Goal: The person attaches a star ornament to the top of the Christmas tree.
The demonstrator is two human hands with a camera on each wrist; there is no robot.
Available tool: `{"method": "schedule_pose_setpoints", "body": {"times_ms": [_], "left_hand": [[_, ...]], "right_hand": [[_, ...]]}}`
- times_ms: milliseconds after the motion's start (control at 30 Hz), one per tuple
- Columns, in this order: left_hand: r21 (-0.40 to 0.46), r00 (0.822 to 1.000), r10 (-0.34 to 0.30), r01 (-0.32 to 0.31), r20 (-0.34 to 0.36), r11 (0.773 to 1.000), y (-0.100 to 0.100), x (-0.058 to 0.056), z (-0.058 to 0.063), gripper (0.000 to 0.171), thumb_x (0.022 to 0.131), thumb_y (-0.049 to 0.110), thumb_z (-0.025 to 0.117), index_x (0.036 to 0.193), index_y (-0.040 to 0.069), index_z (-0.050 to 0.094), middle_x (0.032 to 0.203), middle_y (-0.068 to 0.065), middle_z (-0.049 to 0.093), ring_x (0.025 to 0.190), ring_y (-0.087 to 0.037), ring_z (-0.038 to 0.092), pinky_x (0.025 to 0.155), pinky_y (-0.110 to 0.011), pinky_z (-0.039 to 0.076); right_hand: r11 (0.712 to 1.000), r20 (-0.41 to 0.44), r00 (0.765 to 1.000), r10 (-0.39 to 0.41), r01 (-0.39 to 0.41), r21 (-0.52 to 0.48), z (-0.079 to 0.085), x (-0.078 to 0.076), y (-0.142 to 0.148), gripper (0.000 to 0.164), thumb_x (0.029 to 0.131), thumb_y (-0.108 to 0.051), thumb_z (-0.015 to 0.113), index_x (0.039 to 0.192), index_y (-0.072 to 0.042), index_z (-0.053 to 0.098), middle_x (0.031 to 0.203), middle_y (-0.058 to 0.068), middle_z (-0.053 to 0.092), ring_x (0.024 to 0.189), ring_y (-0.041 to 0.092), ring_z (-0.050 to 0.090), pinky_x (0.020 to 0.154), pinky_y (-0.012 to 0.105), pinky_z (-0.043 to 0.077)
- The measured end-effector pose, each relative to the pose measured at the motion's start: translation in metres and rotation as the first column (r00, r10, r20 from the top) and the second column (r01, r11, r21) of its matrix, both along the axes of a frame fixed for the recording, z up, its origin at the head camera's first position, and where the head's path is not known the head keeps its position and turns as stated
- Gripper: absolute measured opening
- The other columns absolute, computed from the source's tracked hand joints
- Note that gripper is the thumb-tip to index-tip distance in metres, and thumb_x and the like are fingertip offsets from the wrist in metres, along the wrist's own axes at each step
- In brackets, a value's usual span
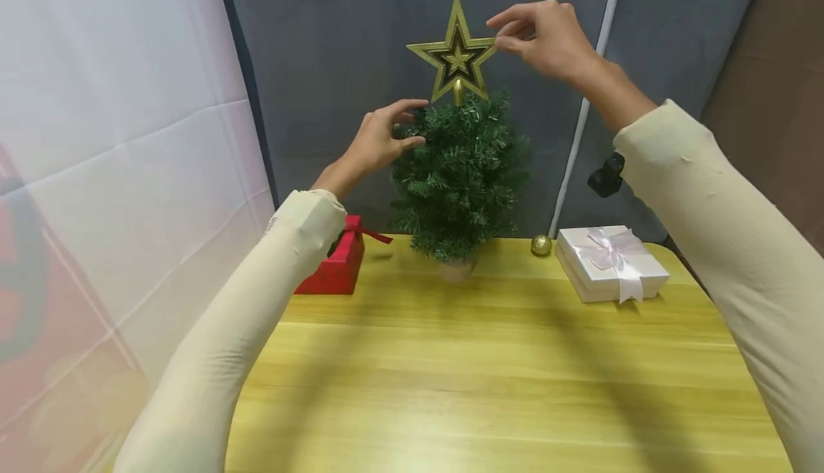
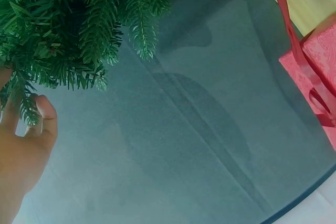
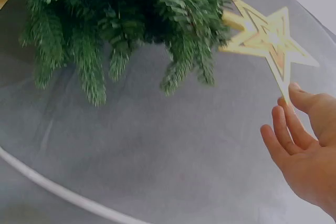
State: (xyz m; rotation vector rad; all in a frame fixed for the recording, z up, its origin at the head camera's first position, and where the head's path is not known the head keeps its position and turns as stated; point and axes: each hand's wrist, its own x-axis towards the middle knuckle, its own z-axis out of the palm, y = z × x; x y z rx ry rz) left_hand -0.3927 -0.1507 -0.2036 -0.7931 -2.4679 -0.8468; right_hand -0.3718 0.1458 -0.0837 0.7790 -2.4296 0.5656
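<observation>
A gold star tree topper (image 1: 458,58) stands upright on top of a small green artificial Christmas tree (image 1: 460,172). My right hand (image 1: 547,36) is at the star's right point; in the right wrist view, thumb and fingertips pinch the tip of the star (image 3: 273,38). On the tree's upper left side is my left hand (image 1: 380,137), thumb and fingers spread apart beside the branches. The left wrist view has a sprig (image 2: 29,106) hanging between the thumb and fingers of that hand (image 2: 23,150), partly hiding them.
A red gift box (image 1: 335,265) with a ribbon stands left of the tree, partly behind my left sleeve. To the right are a gold ball ornament (image 1: 541,245) and a white gift box (image 1: 611,262) with a bow. Everything stands on a wooden table (image 1: 476,373) before a grey curtain.
</observation>
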Motion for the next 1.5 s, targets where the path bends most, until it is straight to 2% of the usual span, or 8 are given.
{"method": "schedule_pose_setpoints", "body": {"times_ms": [267, 400, 467, 600, 900, 1233, 1400, 1500], "left_hand": [[-0.011, 0.999, 0.006, -0.006, -0.035, 1.000, -0.004, -0.002, 0.000, 0.062, 0.095, 0.022, 0.079, 0.151, 0.023, 0.055, 0.142, -0.012, 0.064, 0.131, -0.026, 0.061, 0.110, -0.050, 0.046], [-0.020, 0.999, 0.016, -0.017, -0.045, 1.000, -0.005, -0.002, 0.000, 0.060, 0.095, 0.023, 0.079, 0.151, 0.022, 0.056, 0.141, -0.012, 0.064, 0.130, -0.026, 0.061, 0.112, -0.051, 0.044], [-0.021, 0.999, 0.022, -0.023, -0.048, 1.000, -0.005, -0.002, -0.001, 0.060, 0.095, 0.022, 0.079, 0.150, 0.021, 0.056, 0.140, -0.012, 0.065, 0.130, -0.027, 0.061, 0.112, -0.051, 0.044], [-0.017, 0.998, 0.031, -0.032, -0.053, 0.999, -0.006, -0.002, -0.001, 0.059, 0.095, 0.022, 0.079, 0.149, 0.021, 0.057, 0.138, -0.014, 0.066, 0.129, -0.030, 0.060, 0.111, -0.052, 0.044], [-0.007, 0.995, 0.064, -0.065, -0.079, 0.998, -0.011, 0.000, 0.002, 0.055, 0.094, 0.026, 0.080, 0.146, 0.020, 0.062, 0.137, -0.011, 0.067, 0.128, -0.034, 0.059, 0.111, -0.052, 0.043], [-0.014, 0.990, 0.091, -0.093, -0.112, 0.996, -0.032, 0.014, 0.005, 0.052, 0.093, 0.031, 0.081, 0.142, 0.022, 0.066, 0.144, -0.002, 0.064, 0.127, -0.028, 0.060, 0.111, -0.051, 0.043], [-0.037, 0.987, 0.097, -0.102, -0.126, 0.994, -0.047, 0.023, 0.001, 0.052, 0.093, 0.032, 0.081, 0.142, 0.022, 0.067, 0.144, -0.005, 0.063, 0.127, -0.030, 0.059, 0.108, -0.053, 0.045], [-0.029, 0.988, 0.085, -0.089, -0.126, 0.996, -0.058, 0.028, -0.007, 0.053, 0.092, 0.031, 0.082, 0.142, 0.019, 0.067, 0.143, -0.007, 0.064, 0.125, -0.032, 0.060, 0.106, -0.055, 0.045]], "right_hand": [[0.997, -0.037, 0.997, -0.073, 0.073, -0.005, 0.010, 0.006, 0.028, 0.045, 0.105, -0.029, 0.064, 0.148, -0.015, 0.060, 0.133, 0.018, 0.069, 0.121, 0.029, 0.066, 0.103, 0.033, 0.051], [0.996, -0.049, 0.995, -0.089, 0.089, 0.004, 0.009, 0.011, 0.043, 0.046, 0.103, -0.031, 0.068, 0.146, -0.018, 0.062, 0.130, 0.016, 0.071, 0.105, 0.005, 0.069, 0.091, 0.021, 0.051], [0.997, -0.051, 0.995, -0.083, 0.083, 0.005, 0.006, 0.014, 0.050, 0.046, 0.102, -0.031, 0.069, 0.145, -0.017, 0.063, 0.128, 0.017, 0.071, 0.093, -0.010, 0.063, 0.085, 0.016, 0.048], [0.998, -0.055, 0.996, -0.064, 0.065, 0.023, -0.001, 0.019, 0.059, 0.046, 0.101, -0.029, 0.072, 0.144, -0.015, 0.064, 0.125, 0.019, 0.072, 0.082, -0.021, 0.049, 0.076, 0.012, 0.042], [1.000, -0.075, 0.997, 0.009, -0.008, 0.014, -0.029, 0.023, 0.071, 0.044, 0.097, -0.022, 0.077, 0.138, -0.010, 0.068, 0.117, 0.016, 0.076, 0.083, -0.025, 0.049, 0.075, 0.007, 0.042], [0.999, -0.054, 0.998, 0.038, -0.040, -0.034, -0.057, 0.025, 0.075, 0.042, 0.095, -0.020, 0.080, 0.134, -0.010, 0.071, 0.115, 0.016, 0.077, 0.081, -0.025, 0.052, 0.074, 0.005, 0.044], [0.996, -0.050, 0.996, 0.069, -0.071, -0.047, -0.076, 0.025, 0.076, 0.042, 0.094, -0.020, 0.080, 0.134, -0.010, 0.071, 0.113, 0.016, 0.077, 0.081, -0.025, 0.054, 0.074, 0.005, 0.046], [0.995, -0.039, 0.996, 0.074, -0.077, -0.058, -0.091, 0.025, 0.077, 0.042, 0.094, -0.019, 0.080, 0.134, -0.011, 0.071, 0.112, 0.014, 0.078, 0.082, -0.022, 0.058, 0.072, 0.004, 0.046]]}}
